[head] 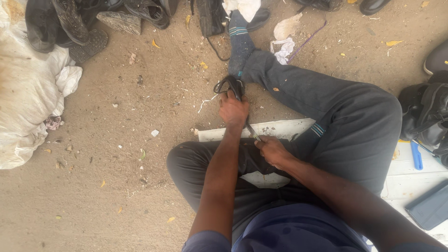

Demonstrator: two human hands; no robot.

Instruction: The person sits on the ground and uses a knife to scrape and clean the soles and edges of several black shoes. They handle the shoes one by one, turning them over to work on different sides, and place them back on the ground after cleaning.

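Head view: left hand (233, 109) grip clamped on black strap (228, 85), right hand (272, 150) pinching thin tool (252, 132) beside white board's edge (280, 127).

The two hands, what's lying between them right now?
In the head view, a thin metal tool spans the gap, running from the left hand on a black shoe piece to the right hand, over a white board.

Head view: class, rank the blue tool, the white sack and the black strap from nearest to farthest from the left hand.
1. Black strap: under the left hand.
2. White sack: far to its left.
3. Blue tool: far right, on the white board; close to the sack's distance.
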